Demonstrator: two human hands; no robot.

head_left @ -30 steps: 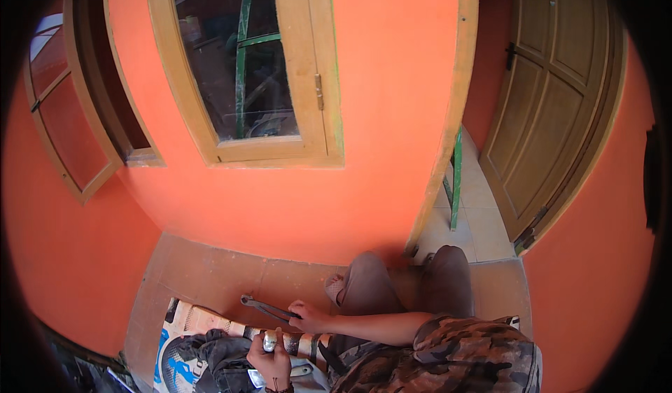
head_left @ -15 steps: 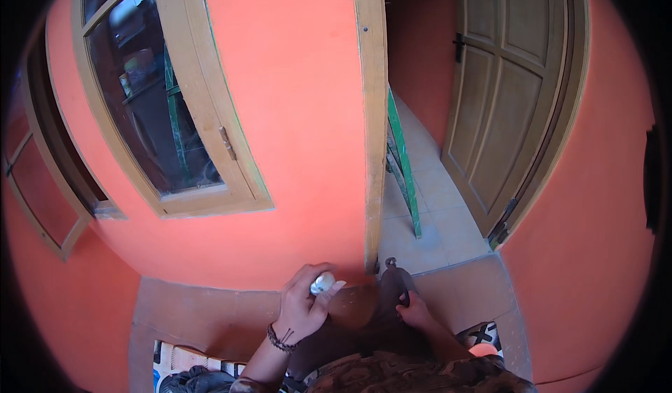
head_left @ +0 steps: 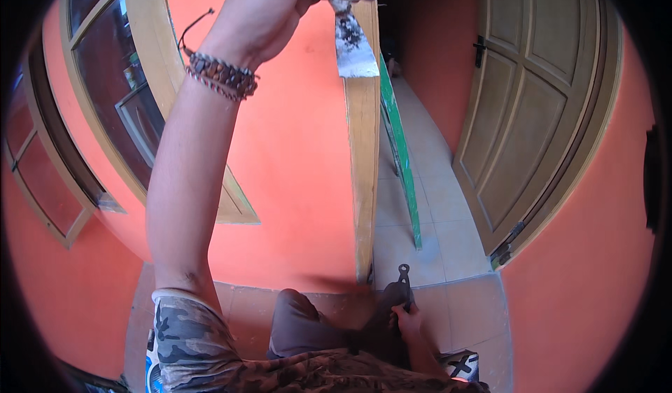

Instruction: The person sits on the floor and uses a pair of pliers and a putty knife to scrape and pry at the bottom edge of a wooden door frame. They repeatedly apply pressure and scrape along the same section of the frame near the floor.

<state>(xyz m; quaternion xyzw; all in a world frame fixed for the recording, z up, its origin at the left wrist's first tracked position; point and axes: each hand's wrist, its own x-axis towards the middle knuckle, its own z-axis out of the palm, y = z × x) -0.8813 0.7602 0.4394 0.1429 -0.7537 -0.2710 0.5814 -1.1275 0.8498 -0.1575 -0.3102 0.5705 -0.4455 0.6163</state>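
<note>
My left hand is raised high at the top of the view, its fingers closed around a putty knife. The flared metal blade hangs downward, smeared white with dark patches, in front of the wooden door frame. Whether it touches the wood, I cannot tell. The fingertips are partly blurred and cut off by the upper edge. Low down beside my thigh, my right hand is closed on a dark slim tool with a ring-shaped end pointing up. Its lower part is hidden by the hand.
An orange wall lies left of the frame, with a glazed wooden window. Through the doorway, a green board leans over pale floor tiles. A panelled wooden door stands at the right.
My left hand has risen from near my lap to the top of the view, and the putty knife's blade now shows. The right hand stays low, its tool slightly shifted and more upright.
</note>
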